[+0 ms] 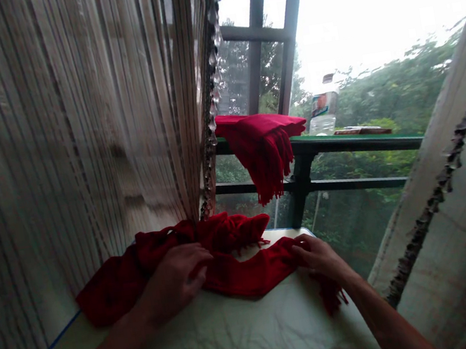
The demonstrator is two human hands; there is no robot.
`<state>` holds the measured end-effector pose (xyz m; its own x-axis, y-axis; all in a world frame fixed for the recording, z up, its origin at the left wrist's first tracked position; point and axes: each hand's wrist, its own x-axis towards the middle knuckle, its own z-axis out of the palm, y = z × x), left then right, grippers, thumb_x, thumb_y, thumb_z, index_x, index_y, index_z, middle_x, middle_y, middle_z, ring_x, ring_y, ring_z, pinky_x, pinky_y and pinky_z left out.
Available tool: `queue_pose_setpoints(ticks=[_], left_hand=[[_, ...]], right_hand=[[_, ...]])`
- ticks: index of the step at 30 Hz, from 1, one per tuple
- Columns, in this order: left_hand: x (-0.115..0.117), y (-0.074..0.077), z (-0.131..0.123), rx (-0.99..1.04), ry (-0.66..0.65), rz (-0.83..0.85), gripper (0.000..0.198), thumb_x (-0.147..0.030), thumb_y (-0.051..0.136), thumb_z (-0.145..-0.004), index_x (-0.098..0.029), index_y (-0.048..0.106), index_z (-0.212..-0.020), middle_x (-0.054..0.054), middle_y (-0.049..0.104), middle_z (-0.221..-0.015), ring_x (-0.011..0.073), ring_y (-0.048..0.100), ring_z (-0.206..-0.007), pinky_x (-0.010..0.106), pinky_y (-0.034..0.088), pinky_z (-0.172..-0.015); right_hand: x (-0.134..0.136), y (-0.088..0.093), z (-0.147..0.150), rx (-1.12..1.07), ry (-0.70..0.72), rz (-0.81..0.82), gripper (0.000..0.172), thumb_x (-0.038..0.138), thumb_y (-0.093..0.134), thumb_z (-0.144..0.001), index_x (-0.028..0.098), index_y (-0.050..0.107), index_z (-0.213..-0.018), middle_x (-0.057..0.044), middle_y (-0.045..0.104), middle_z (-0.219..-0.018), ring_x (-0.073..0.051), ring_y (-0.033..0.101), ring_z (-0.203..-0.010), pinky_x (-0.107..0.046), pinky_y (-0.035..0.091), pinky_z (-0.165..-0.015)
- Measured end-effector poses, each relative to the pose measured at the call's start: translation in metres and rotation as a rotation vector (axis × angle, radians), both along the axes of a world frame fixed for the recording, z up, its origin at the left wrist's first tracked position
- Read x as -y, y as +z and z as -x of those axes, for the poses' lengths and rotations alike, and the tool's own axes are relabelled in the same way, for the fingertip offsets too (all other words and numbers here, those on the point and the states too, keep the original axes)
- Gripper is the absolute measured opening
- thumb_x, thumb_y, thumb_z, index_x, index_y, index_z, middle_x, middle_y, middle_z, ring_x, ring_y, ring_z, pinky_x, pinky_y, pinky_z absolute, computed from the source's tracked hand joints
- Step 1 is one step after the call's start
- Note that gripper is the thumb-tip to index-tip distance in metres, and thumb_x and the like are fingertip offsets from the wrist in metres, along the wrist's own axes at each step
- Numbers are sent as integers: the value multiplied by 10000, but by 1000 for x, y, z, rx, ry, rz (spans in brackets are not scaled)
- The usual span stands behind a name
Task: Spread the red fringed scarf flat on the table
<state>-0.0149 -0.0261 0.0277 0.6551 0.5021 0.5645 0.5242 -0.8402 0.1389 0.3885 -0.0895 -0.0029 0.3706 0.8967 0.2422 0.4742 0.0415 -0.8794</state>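
**Operator:** What should I watch for?

**Spotter:** Your left hand (pixel 179 280) lies flat, fingers loosely together, pressing the red scarf (pixel 240 273) onto the table (pixel 224 341). Your right hand (pixel 321 258) rests its fingertips on the scarf's end at three o'clock; I cannot tell whether it is pinching the cloth or only touching it.

**Operator:** And the scarf itself?

**Spotter:** It lies bunched across the far side of the table, from nine o'clock to three. Its middle is tucked against the foot of the curtain (pixel 76 134) at twelve o'clock, just under the bead trim (pixel 211 95). I'd judge the likeliest snag is there: if you pull sideways, the fringe could catch in the beads and drag the curtain.

**Operator:** Anything else?

**Spotter:** The fringe at your right wrist hangs over the table's edge. If you loosen that hand, the weight may slide the end off. Reach high toward one o'clock and your arm could knock the bottle (pixel 323 107) or the second scarf (pixel 261 146) off the green ledge (pixel 356 143).
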Motion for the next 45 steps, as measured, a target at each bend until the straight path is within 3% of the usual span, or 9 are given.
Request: queue_pose_setpoints(ticks=[2, 5, 13, 18, 22, 26, 33, 40, 45], left_hand=[[16, -7, -16, -89, -159, 137, 307, -304, 586, -997, -267, 696, -1281, 70, 690, -1390, 271, 580, -1347, 469, 406, -1183], [27, -14, -26, -183, -198, 268, 486, -366, 652, -979, -285, 581, -1453, 83, 622, -1477, 294, 564, -1359, 496, 398, -1180], [7, 2, 0, -206, -172, 343, 250, -138, 566, -892, -248, 752, -1016, 43, 705, -1065, 205, 677, -959, 296, 487, -852], [-9, 16, 30, -234, -76, 362, 165, -230, 562, -855, -217, 692, -755, 2, 697, -826, 178, 640, -737, 278, 426, -709], [-19, 16, 40, -215, 18, 346, 486, -508, 492, -1005, -198, 657, -668, 8, 658, -718, 162, 597, -636, 282, 357, -623], [-11, 13, 27, -188, 19, 234, 534, -553, 472, -1025, -189, 623, -664, 9, 627, -677, 164, 587, -649, 287, 372, -653], [26, -4, -13, -76, -205, 284, 191, -322, 565, -1017, -252, 742, -1018, 46, 705, -1037, 210, 641, -963, 321, 471, -862], [23, -15, -16, -97, -161, 300, 123, -290, 644, -978, -268, 758, -1018, 41, 701, -1074, 234, 639, -983, 362, 451, -902], [17, -16, -15, -64, -195, 431, 125, -290, 667, -965, -244, 772, -1014, 33, 700, -1062, 194, 675, -956, 290, 485, -859]], right_hand=[[-1, 0, 0, -6, 19, 1, 281, 435, 810, -701, 213, 750, -862, -24, 761, -764, -207, 687, -696, -290, 516, -599], [-1, 4, 2, -34, 62, -3, 326, 475, 802, -715, 204, 761, -892, -33, 770, -806, -211, 696, -735, -294, 533, -627], [21, 22, 4, -110, 190, 92, 572, 647, 723, -779, 179, 773, -1104, -26, 738, -741, -150, 613, -553, -242, 430, -476], [19, 21, -9, 206, -61, 62, 430, 591, 710, -761, 201, 780, -929, -75, 749, -846, -223, 673, -729, -334, 519, -644], [10, 24, -8, 311, -184, -39, 322, 505, 631, -824, 226, 742, -940, -98, 738, -997, -258, 663, -894, -381, 502, -785], [10, 32, 20, 370, 30, -51, 325, 487, 568, -900, 211, 739, -915, -50, 721, -829, -212, 633, -759, -331, 462, -700], [22, 38, 78, 417, 453, 37, 196, 347, 660, -897, 189, 774, -886, 21, 615, -654, -133, 504, -604, -266, 351, -553], [27, 36, 103, 513, 575, 95, 199, 323, 799, -815, 226, 762, -985, -14, 667, -950, -176, 595, -817, -293, 443, -724], [27, 32, 102, 517, 607, 151, 151, 241, 744, -826, 209, 752, -973, -10, 635, -935, -160, 578, -758, -292, 442, -692]])
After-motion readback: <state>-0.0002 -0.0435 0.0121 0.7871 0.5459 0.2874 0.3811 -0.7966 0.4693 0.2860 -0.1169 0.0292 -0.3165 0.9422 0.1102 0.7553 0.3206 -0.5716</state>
